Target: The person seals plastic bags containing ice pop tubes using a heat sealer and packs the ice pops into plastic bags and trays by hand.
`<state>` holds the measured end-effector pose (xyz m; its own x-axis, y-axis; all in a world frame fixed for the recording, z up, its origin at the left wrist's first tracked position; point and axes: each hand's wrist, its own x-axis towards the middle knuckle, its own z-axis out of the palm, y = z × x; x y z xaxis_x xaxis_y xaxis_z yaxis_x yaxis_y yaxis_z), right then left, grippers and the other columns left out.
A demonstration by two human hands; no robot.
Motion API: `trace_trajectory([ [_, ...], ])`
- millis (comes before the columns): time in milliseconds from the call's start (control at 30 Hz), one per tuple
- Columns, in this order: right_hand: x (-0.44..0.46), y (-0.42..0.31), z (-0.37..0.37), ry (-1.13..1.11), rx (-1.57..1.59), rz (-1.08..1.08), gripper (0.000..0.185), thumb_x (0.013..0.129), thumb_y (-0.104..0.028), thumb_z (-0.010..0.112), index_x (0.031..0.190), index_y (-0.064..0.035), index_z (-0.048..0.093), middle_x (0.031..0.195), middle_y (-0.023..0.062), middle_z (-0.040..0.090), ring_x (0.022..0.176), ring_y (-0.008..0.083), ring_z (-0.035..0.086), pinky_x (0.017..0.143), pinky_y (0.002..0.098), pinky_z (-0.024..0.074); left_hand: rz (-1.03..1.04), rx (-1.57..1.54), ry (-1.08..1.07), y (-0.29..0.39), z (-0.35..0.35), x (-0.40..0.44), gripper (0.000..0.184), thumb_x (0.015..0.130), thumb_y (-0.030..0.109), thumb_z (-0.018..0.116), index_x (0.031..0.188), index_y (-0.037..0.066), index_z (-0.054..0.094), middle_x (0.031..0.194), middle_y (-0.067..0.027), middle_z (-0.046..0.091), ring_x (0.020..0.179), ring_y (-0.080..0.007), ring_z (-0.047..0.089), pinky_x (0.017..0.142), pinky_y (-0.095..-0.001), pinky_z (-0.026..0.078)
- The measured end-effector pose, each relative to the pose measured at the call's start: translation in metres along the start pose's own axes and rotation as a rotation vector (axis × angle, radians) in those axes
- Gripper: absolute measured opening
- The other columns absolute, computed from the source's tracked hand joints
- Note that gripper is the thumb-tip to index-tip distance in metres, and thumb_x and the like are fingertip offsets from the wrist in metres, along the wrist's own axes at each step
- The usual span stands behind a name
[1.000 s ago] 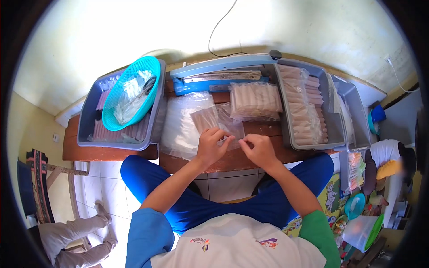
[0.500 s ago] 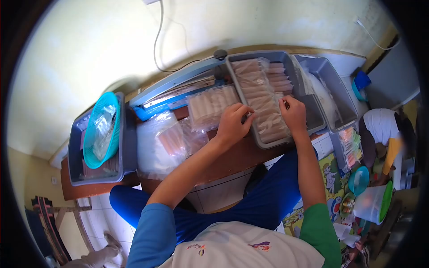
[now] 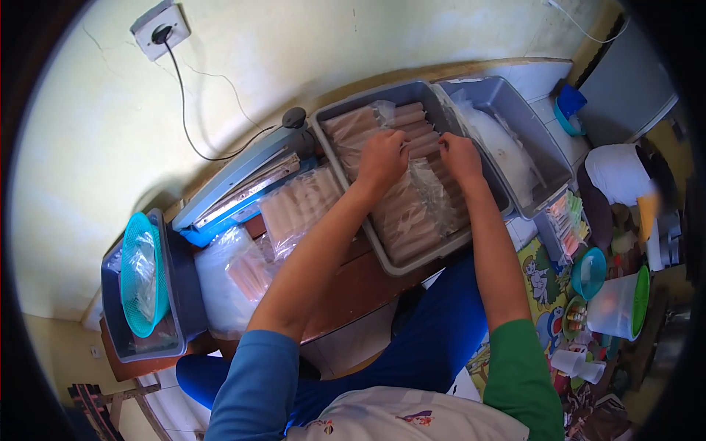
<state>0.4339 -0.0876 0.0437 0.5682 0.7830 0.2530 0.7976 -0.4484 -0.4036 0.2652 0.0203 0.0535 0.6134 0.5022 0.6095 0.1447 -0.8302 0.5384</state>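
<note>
A grey tub (image 3: 389, 270) holds long brown-filled plastic tubes, some loose and some packed side by side in clear plastic bags (image 3: 412, 209). Over its middle, my left hand (image 3: 382, 160) and my right hand (image 3: 462, 158) are closed at opposite ends of one brown-filled tube (image 3: 422, 145). Loose tubes (image 3: 412, 117) lie just beyond my fingers. My fingertips are partly hidden, so the exact grip on the ends is hard to see. Left of the tub, a filled bag of tubes (image 3: 298, 209) lies on the brown table.
A second grey tub (image 3: 540, 140) with clear plastic bags adjoins on the right. Behind the left-hand bags stands a blue bag sealer (image 3: 235, 180), wired to a wall socket (image 3: 160, 31). A turquoise basket (image 3: 140, 283) rests on a dark tub (image 3: 191, 294). A person (image 3: 618, 176) sits at far right.
Both hands have moved from the bagged tubes to the loose tubes further back, and now close on one tube. The view has shifted, bringing the wall socket into sight.
</note>
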Motion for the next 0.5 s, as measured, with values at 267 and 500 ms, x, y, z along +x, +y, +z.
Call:
trace_trajectory([
  [267, -0.005, 0.009, 0.022, -0.095, 0.004, -0.157, 0.033, 0.083, -0.001, 0.050, 0.115, -0.0023, 0.056, 0.130, 0.0196, 0.050, 0.114, 0.0368, 0.055, 0.092, 0.0451, 0.0467, -0.007, 0.181, -0.349, -0.018, 0.043, -0.001, 0.023, 0.075, 0.015, 0.069, 0.096, 0.008, 0.067, 0.110, -0.0110, 0.064, 0.108, -0.0323, 0.056, 0.089, -0.0455, 0.045],
  [500, -0.007, 0.007, 0.023, -0.211, -0.038, -0.126, 0.034, 0.084, 0.001, 0.047, 0.118, -0.0001, 0.050, 0.129, 0.0194, 0.050, 0.113, 0.0379, 0.054, 0.092, 0.0456, 0.0467, 0.070, 0.385, -0.621, -0.018, 0.044, -0.008, 0.033, 0.082, 0.034, 0.061, 0.102, 0.009, 0.069, 0.117, -0.0092, 0.061, 0.119, -0.0283, 0.049, 0.099, -0.0447, 0.035],
])
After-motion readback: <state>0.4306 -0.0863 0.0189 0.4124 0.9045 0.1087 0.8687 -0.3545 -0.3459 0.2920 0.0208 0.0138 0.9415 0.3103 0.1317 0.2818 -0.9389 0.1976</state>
